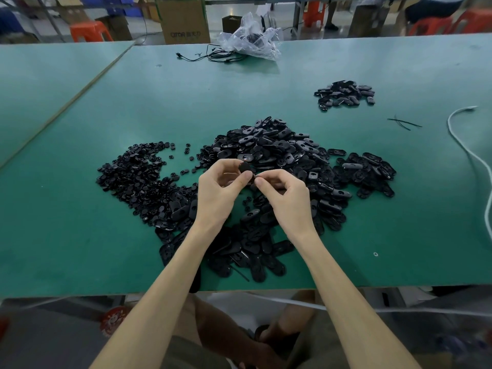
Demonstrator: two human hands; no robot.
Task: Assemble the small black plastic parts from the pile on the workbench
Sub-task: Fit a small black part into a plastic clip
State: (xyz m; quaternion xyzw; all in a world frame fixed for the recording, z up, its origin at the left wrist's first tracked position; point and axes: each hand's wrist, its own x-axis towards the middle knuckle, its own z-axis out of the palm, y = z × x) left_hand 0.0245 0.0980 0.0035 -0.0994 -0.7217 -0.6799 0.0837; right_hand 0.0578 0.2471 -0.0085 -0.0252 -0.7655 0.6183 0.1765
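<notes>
A big pile of black oval plastic shells [282,153] covers the middle of the green workbench [80,222]. To its left lies a heap of small round black pieces [138,179]. Above the pile's near part, my left hand [218,193] pinches a black oval part [245,168] between thumb and fingers. My right hand [285,198] meets it from the right, its thumb and forefinger pinched at that part's edge; whatever small piece they hold is hidden. A smaller separate heap of black parts [344,95] lies far right.
A crumpled clear plastic bag [250,38] and black cables [213,55] lie at the far edge. A white cord [471,155] runs along the right side, with thin black strips [403,123] near it. Cardboard boxes and orange stools stand behind the bench.
</notes>
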